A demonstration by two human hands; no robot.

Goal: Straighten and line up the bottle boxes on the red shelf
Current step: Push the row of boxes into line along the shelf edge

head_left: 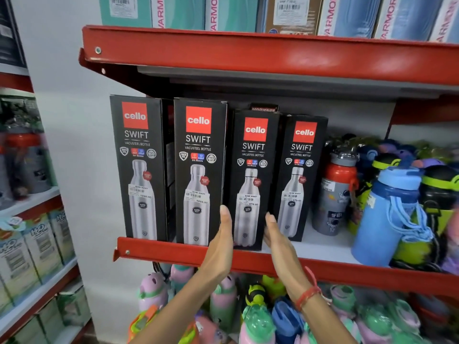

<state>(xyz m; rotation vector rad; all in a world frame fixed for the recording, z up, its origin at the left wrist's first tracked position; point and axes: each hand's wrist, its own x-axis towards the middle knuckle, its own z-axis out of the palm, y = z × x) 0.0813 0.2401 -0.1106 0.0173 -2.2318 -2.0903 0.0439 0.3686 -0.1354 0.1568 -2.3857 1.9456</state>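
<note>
Head view: four black bottle boxes stand on the red shelf (159, 252), long axes upright, printed fronts facing the camera
Third box (253, 180): set a little forward at the shelf lip; shorter than the two boxes left of it; base between both hands
Left hand (219, 247): flat, fingers straight and unclenched, pressed along the third box's left lower edge, against the second box (200, 170)
Right hand (279, 242): flat, fingers extended, on the box's right lower side; nothing gripped
Fourth box (299, 175): just beside, set further back
Neighbours: grey-and-red bottle (335, 194) and blue bottle (382, 214) crowd the right; upper shelf (248, 53) close overhead
</note>
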